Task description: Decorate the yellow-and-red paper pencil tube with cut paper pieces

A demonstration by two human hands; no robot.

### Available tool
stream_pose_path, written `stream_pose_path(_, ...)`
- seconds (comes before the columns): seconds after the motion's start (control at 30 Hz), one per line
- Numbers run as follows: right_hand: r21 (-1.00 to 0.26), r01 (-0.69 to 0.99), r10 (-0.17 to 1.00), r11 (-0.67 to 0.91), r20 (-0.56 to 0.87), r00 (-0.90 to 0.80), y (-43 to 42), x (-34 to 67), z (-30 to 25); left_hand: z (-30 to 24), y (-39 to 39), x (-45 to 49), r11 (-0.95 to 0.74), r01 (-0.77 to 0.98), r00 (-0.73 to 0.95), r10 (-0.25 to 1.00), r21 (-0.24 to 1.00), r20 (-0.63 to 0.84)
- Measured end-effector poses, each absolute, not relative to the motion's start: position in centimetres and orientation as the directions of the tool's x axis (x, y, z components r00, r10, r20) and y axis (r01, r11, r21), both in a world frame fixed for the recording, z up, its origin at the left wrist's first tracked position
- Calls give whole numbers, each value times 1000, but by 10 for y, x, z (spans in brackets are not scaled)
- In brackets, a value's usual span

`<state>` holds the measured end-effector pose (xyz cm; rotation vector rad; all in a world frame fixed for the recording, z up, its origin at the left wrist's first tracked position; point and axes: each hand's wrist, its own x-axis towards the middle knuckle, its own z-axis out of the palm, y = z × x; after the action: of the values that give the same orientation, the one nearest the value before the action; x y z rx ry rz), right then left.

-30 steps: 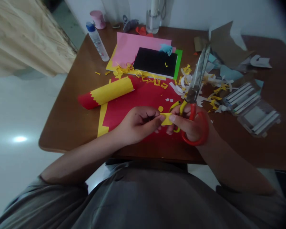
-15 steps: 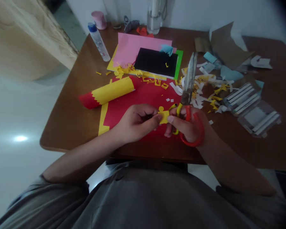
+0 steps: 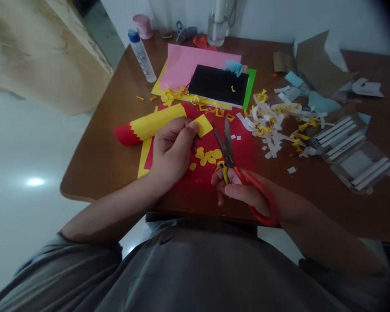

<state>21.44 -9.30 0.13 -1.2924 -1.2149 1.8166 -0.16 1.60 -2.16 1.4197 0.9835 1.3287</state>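
1. Head view: pale floor [image 3: 29,147] left of the brown bench [image 3: 94,160], wall [image 3: 266,19] at the far side
2. Red sheet [image 3: 245,149] covers the bench's middle
3. Right hand [image 3: 248,195] has left the yellow square [image 3: 204,126], its grip now around spread scissors [image 3: 228,158] only, so the left hand [image 3: 173,147] alone seems to steady the paper
4. Yellow square is pinched in the left hand's grip over the red sheet
5. Yellow cut-outs [image 3: 217,154] lie nearer, between the hands
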Motion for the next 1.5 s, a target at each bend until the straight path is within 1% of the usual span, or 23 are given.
stream_pose_path(0.1,-876,47,778,-480,-450,-440,-88,221,1,-19,15,0,-259,-23,123,958,966,260)
stream_pose_path(0.17,-873,61,769,-484,-458,-446,-86,222,1,-16,14,2,-273,-20,147,951,962,272)
stream_pose_path(0.27,-886,98,779,-453,-447,-439,-86,219,0,-12,10,4,-272,-29,216,938,962,272)
stream_pose_path(0.37,-897,115,803,-427,-434,-408,-86,218,1,-10,6,4,-241,-34,317,918,970,239)
stream_pose_path(0.43,-901,127,817,-414,-430,-384,-86,218,0,-9,5,5,-208,-40,354,912,977,208)
stream_pose_path(0.63,-914,108,837,-391,-402,-370,-87,217,-3,-7,5,6,-181,-58,346,919,982,190)
stream_pose_path(0.8,-937,111,863,-331,-348,-366,-90,216,-9,-4,2,7,-182,-69,369,909,981,195)
stream_pose_path(1.07,-947,71,877,-314,-318,-360,-91,217,-17,-8,0,8,-109,-82,349,928,991,131)
stream_pose_path(1.27,-948,49,878,-313,-309,-366,-92,217,-21,-9,-1,8,-129,-46,331,933,991,138)
stream_pose_path(1.5,-957,92,891,-273,-288,-350,-91,217,-15,-7,0,9,-154,-49,338,927,987,161)
